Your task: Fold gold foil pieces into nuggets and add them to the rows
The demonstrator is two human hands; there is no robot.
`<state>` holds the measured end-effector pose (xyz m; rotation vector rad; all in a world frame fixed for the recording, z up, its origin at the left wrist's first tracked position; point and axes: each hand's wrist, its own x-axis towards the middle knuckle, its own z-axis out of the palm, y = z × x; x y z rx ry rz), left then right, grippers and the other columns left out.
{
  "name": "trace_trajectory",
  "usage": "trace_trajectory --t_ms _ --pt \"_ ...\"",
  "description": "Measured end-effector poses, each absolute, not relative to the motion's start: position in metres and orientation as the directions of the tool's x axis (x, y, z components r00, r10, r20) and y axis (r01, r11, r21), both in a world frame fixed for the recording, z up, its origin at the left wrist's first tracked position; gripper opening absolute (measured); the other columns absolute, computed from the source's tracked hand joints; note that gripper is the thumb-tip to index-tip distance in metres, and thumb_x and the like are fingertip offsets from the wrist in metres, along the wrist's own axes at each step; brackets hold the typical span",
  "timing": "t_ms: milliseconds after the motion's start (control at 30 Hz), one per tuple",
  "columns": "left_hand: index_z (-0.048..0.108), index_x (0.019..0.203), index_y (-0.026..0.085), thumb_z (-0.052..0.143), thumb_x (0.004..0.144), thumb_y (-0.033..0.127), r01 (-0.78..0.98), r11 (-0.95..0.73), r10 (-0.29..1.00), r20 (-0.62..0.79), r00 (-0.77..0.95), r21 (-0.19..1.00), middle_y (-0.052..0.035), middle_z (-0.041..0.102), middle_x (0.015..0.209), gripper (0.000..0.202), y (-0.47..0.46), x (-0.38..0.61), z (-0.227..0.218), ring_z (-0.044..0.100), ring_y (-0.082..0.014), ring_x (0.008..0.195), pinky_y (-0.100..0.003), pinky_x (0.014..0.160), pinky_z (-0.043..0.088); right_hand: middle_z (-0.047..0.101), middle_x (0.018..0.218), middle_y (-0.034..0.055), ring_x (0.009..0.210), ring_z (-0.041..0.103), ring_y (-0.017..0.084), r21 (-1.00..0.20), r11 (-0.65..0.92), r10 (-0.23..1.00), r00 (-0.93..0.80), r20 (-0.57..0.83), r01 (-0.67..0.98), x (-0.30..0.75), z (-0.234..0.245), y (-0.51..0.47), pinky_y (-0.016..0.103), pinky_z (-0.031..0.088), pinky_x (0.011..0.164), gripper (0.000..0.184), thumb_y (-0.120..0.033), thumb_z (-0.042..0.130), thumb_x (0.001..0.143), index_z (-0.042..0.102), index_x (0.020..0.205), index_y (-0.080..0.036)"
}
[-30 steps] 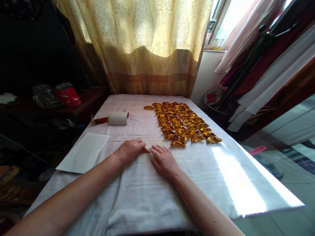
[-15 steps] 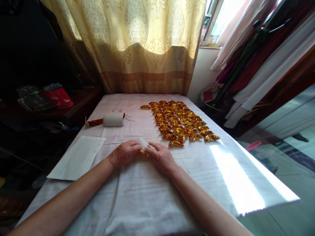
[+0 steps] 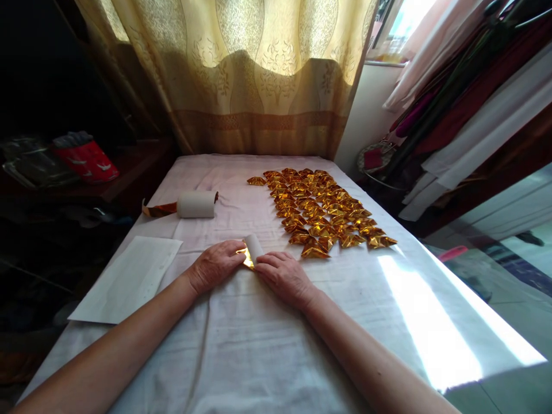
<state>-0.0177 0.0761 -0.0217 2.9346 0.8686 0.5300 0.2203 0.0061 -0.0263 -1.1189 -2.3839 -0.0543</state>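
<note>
A small piece of gold foil paper (image 3: 253, 248) lies on the cloth between my two hands. Its white back is curled into a tube shape, and the shiny gold face shows on the left. My left hand (image 3: 219, 265) has its fingers closed on the gold left edge, thumb and fingertips together. At the lower right end of the curl, my right hand (image 3: 283, 276) grips the paper with bent fingers. Just beyond my right hand, folded gold foil ingots (image 3: 317, 248) stand in close rows.
A white-backed roll of gold foil (image 3: 196, 205) lies at the left, its loose end trailing. A white sheet (image 3: 127, 279) rests near my left forearm. Further left stand a red container (image 3: 88, 161) and a glass jar (image 3: 26, 164). Clothes (image 3: 478, 126) hang at the right.
The paper between my hands has turned more upright, and more of its white curl and gold face shows. My right hand has shifted slightly down. The whole view has moved a little.
</note>
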Motion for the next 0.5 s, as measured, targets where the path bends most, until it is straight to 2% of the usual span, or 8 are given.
trace_trajectory --t_ms 133,233,500 --pt "0.069 0.106 0.021 0.043 0.097 0.023 0.531 -0.837 0.543 0.327 0.773 0.135 -0.0043 0.069 0.118 0.027 0.07 -0.019 -0.021 0.063 -0.0185 0.11 -0.031 0.096 0.051 0.066 0.124 0.0094 0.111 0.059 0.024 -0.246 0.617 0.762 -0.49 0.423 0.747 0.225 -0.025 0.007 0.039 0.046 0.094 0.029 -0.019 0.058 0.091 0.065 0.119 -0.022" --pt "0.069 0.106 0.02 0.042 0.097 0.022 0.509 -0.843 0.536 0.37 0.759 0.176 -0.0053 0.07 0.117 0.028 0.066 -0.02 -0.019 0.065 -0.0168 0.104 -0.028 0.091 0.053 0.064 0.128 0.0104 0.114 0.058 0.024 -0.245 0.613 0.769 -0.495 0.406 0.751 0.228 -0.028 0.01 0.039 0.046 0.094 0.035 -0.015 0.059 0.089 0.064 0.123 -0.024" --pt "0.068 0.107 0.02 0.044 0.094 0.016 0.485 -0.863 0.501 0.365 0.785 0.139 -0.0073 0.069 0.116 0.028 0.053 -0.02 -0.007 0.064 -0.0184 0.107 -0.031 0.094 0.052 0.067 0.124 0.0086 0.111 0.06 0.022 -0.124 0.65 0.701 -0.529 0.477 0.75 0.227 -0.029 0.014 0.036 0.047 0.089 0.016 -0.019 0.062 0.092 0.072 0.103 -0.026"
